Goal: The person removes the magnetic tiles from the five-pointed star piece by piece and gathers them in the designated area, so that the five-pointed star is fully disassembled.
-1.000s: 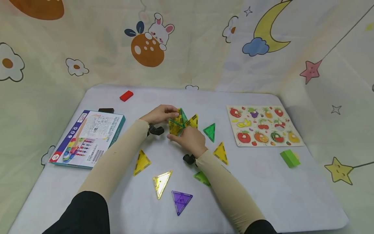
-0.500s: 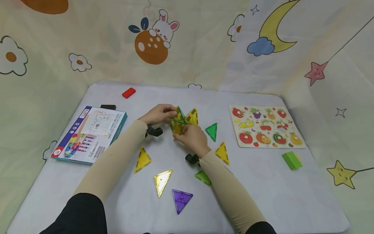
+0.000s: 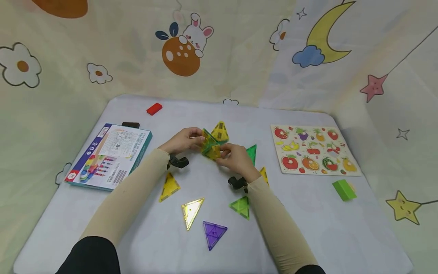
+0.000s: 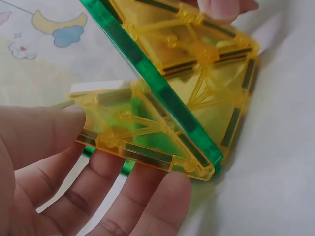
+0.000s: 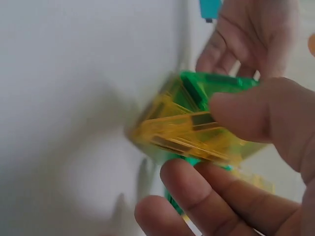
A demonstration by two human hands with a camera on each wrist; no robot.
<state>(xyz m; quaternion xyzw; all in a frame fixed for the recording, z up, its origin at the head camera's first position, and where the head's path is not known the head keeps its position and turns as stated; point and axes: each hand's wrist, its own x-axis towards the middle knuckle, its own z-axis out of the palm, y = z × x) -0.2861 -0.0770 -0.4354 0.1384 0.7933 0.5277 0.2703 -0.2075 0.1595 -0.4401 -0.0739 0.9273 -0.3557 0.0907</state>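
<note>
- The table (image 3: 308,228) carries, at its middle, a small standing cluster of magnetic tiles (image 3: 213,140), yellow and green triangles already joined edge to edge; it looks partly built, with one yellow panel tilted up at the far side and not plainly closed against the rest.
- The left hand (image 3: 183,140) grips the cluster from its left: in the left wrist view the thumb lies on top of a yellow triangle and the fingers (image 4: 123,196) curl under it, with a green edge running across.
- The right hand (image 3: 236,159) holds the cluster from the near right, thumb pressed on a yellow panel and fingers (image 5: 206,196) curled below, as the right wrist view shows, though blurred.
- Six loose triangles lie flat and unused, so by my judgement much is left: a green tile (image 3: 251,153) just beside the right hand, a yellow tile (image 3: 264,174) half hidden by the wrist, a light green tile (image 3: 241,206), a purple tile (image 3: 214,233), a pale yellow tile (image 3: 191,211) and a yellow triangle (image 3: 169,186) by the left forearm.
- A toy box (image 3: 109,156) lies to the left, a fruit puzzle board (image 3: 315,149) to the right, well apart from the work.
</note>
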